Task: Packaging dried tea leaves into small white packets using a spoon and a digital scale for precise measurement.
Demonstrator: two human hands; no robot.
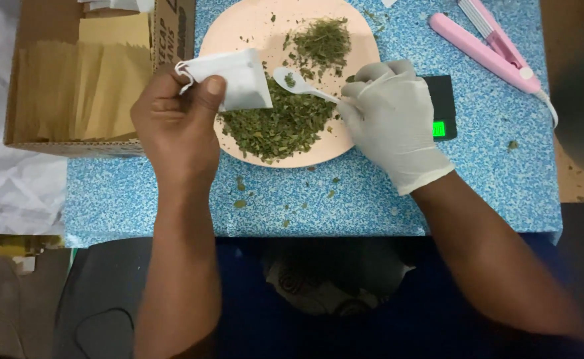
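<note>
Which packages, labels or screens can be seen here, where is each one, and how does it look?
Cardboard box: upper left on the blue surface, brown, open, with tan paper sheets inside and dark print on its side flap.
Small white bag: pinched in the left hand above the pink plate, flat with a string.
Scale screen: beside the gloved right hand, a small green lit rectangle on a black body.

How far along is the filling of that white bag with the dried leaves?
Done: dried leaves are heaped on the pink plate. In hand: the left hand holds a small white bag; the gloved right hand holds a white spoon carrying a few flakes. Left: most leaves remain on the plate; how full the bag is cannot be seen.
</note>
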